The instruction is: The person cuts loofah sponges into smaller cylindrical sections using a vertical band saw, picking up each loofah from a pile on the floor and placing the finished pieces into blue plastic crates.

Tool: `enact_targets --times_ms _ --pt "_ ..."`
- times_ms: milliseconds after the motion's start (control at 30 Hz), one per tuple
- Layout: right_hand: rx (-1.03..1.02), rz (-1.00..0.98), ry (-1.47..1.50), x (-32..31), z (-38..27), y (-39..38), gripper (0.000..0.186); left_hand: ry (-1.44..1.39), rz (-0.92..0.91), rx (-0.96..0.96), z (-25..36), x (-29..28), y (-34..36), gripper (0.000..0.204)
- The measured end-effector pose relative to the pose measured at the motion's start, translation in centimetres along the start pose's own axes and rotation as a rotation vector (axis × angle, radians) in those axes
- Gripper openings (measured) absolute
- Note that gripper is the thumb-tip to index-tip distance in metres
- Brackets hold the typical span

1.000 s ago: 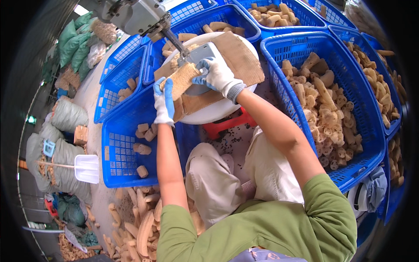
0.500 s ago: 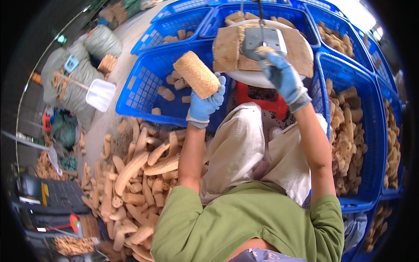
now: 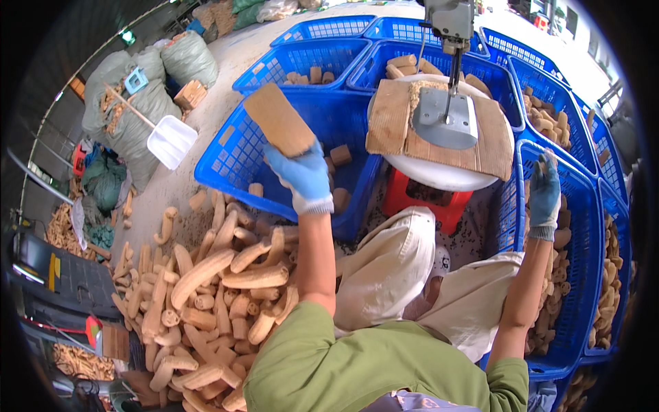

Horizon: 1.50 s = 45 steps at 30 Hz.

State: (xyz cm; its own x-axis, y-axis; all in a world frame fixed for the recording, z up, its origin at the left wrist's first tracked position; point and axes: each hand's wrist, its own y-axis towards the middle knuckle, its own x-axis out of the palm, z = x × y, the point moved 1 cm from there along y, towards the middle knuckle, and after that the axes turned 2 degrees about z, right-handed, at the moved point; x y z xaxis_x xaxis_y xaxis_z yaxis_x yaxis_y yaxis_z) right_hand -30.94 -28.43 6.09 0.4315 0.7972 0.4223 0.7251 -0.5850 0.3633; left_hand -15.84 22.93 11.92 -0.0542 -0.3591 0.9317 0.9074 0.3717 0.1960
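My left hand [image 3: 302, 172], in a blue glove with a pale cuff, grips the lower end of a thick, cut loofah piece [image 3: 280, 121]. It holds the piece tilted above a blue basket [image 3: 226, 154] with several short loofah pieces inside. My right hand [image 3: 545, 196], gloved too, is over the right-hand blue basket [image 3: 583, 275] of loofah pieces. Its fingers stretch away from me, and I make out no piece in them. Between the hands stands a cutting machine with a metal plate [image 3: 445, 120] and a thin upright blade, set on cardboard [image 3: 491, 141] over a white round top.
A large heap of long loofahs [image 3: 206, 302] lies on the floor at my left. More blue baskets [image 3: 302, 58] stand around the machine. A red stool [image 3: 419, 199] supports the round top. Farther left are a white dustpan [image 3: 171, 141] and stuffed sacks [image 3: 189, 58].
My right hand has moved from the blade, where it held a small loofah piece, rightward over the basket. My left hand keeps its loofah piece. The whole view has shifted, showing more of the machine.
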Motion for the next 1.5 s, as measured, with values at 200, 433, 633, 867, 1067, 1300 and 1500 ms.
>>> enact_targets --times_ms 200,433,633,867,1067,1300,1500 --pt "0.14 0.152 0.096 -1.9 0.6 1.2 0.034 1.112 0.087 -0.095 -5.2 6.6 18.3 0.082" --pt "-0.013 0.074 -0.351 -10.5 3.0 5.5 0.035 1.356 -0.142 0.083 -2.7 -4.9 12.3 0.085" --pt "0.031 0.063 -1.287 -21.5 4.2 5.7 0.037 1.94 -0.076 0.716 11.3 -21.4 -5.5 0.077" --pt "-0.186 -0.97 -2.341 -26.0 10.1 6.4 0.03 2.264 0.574 0.172 25.7 -35.4 -24.8 0.082" --pt "0.39 -1.225 -2.609 -20.5 15.2 4.9 0.047 1.895 1.179 -0.04 35.7 -37.8 -28.0 0.083" --pt "0.431 -1.346 -2.481 -20.1 11.2 4.2 0.05 1.488 1.756 0.211 38.7 -46.0 -29.6 0.078" --pt "0.06 -1.814 -2.555 -18.5 6.5 5.7 0.048 1.576 1.339 -0.028 36.5 -50.0 -32.4 0.077"
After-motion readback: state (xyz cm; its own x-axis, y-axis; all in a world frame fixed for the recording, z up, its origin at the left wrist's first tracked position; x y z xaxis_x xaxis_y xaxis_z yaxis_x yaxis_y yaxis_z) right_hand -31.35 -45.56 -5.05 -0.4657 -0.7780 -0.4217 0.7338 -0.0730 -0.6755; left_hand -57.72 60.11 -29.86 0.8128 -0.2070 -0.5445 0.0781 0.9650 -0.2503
